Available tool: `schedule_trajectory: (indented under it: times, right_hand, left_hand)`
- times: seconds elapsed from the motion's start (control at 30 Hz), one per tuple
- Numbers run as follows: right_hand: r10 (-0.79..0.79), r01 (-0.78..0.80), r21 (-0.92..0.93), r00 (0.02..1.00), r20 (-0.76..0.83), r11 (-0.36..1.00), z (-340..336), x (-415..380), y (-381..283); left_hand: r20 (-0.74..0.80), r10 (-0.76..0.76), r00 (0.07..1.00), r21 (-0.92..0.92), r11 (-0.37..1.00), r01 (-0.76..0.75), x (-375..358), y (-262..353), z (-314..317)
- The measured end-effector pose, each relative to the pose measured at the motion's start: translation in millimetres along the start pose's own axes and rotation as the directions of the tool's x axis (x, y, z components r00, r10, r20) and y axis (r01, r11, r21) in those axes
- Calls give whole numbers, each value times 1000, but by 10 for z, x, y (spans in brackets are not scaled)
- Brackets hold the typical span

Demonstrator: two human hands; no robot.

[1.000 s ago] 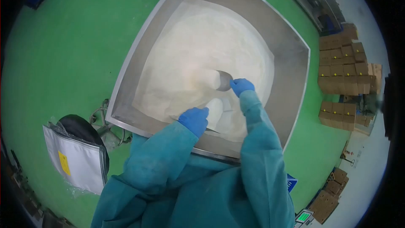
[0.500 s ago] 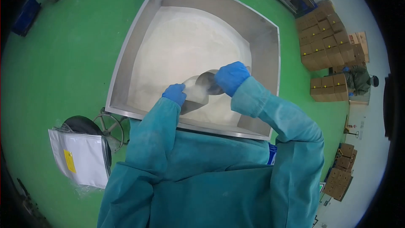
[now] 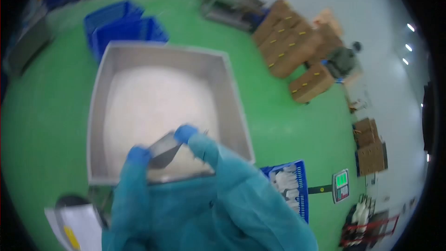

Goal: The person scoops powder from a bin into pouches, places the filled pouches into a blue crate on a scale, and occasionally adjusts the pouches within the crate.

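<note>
A large metal bin (image 3: 238,111) holds pale powder (image 3: 158,97). Over its near side, a small silvery pouch (image 3: 165,152) hangs tilted between my two gloved hands. My left hand (image 3: 138,155) is closed on the pouch's left edge. At the upper right edge of the pouch, my right hand (image 3: 186,133) is pinched on it. Motion blur softens the fingers and the pouch's contents. The metal scoop cannot be made out clearly.
Blue crates (image 3: 123,30) stand beyond the bin. At right are a blue crate of pouches (image 3: 302,190) and a scale (image 3: 341,186) with green digits. Cardboard boxes (image 3: 288,37) and a person in dark green (image 3: 341,62) are farther back. A white sheet-like bag (image 3: 79,227) lies lower left.
The view has swung right and up, bringing the scale and pouch crate into sight. My right hand has left the scoop and now grips the pouch, which both hands hold.
</note>
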State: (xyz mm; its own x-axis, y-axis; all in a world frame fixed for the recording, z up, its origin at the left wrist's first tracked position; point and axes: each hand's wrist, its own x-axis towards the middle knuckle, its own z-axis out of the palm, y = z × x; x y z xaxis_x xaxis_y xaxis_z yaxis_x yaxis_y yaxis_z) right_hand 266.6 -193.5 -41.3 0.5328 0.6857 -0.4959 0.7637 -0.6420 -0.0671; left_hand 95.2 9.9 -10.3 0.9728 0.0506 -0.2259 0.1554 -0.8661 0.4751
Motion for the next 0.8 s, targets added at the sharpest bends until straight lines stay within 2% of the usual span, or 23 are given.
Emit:
schedule_trajectory:
  times: [0.03,0.07,0.13,0.23,0.3,0.4,0.5,0.53,0.57,0.6,0.63,0.67,0.73,0.77,0.8]
  right_hand:
    - [182,-66,346,932,-313,936,-313,-437,-109]
    - [202,-100,342,940,-276,934,-720,-874,-299]
    - [217,-134,319,946,-240,938,-957,-1367,-379]
    - [164,-109,214,952,-260,971,-771,-1642,-364]
    - [106,-78,140,973,-203,987,-346,-1632,-271]
    - [44,-39,163,999,-23,986,-294,-2072,-311]
    - [145,-141,280,989,8,949,-833,-2648,-559]
    - [141,-69,258,952,-272,964,-879,-2773,-598]
    - [146,-22,236,839,-524,971,-861,-2889,-659]
    - [14,124,122,641,-768,985,-848,-2941,-735]
    - [-86,196,-13,368,-926,981,-823,-2963,-871]
    - [-116,166,-51,408,-906,985,-792,-3005,-1065]
    - [1,125,132,721,-693,983,-579,-2624,-1323]
    - [82,63,327,908,-411,943,-434,-2304,-1316]
    - [145,48,378,873,-465,924,-390,-2275,-1299]
  left_hand:
    - [-145,57,988,-408,906,-112,-55,-222,-58]
    - [-246,-31,969,-557,823,-115,-205,-153,-182]
    - [-359,13,933,-445,877,-183,-322,69,-495]
    - [-143,21,989,-448,890,-84,-325,107,-99]
    - [6,151,988,-226,963,-146,-533,287,41]
    - [286,174,942,-261,960,-98,-1010,799,-576]
    - [138,159,978,-341,934,-104,-1161,877,-783]
    - [67,154,986,-361,925,-120,-1155,901,-878]
    - [16,154,988,-375,917,-137,-1112,925,-973]
    - [-5,162,987,-384,911,-151,-1087,965,-1006]
    - [-16,288,958,-414,870,-268,-1037,1056,-1070]
    - [18,312,950,-383,880,-282,-1033,1161,-1115]
    - [64,347,936,-335,890,-308,-989,1174,-1057]
    - [69,366,928,-301,895,-331,-984,1216,-1068]
    - [23,345,938,-386,869,-310,-1023,1288,-1069]
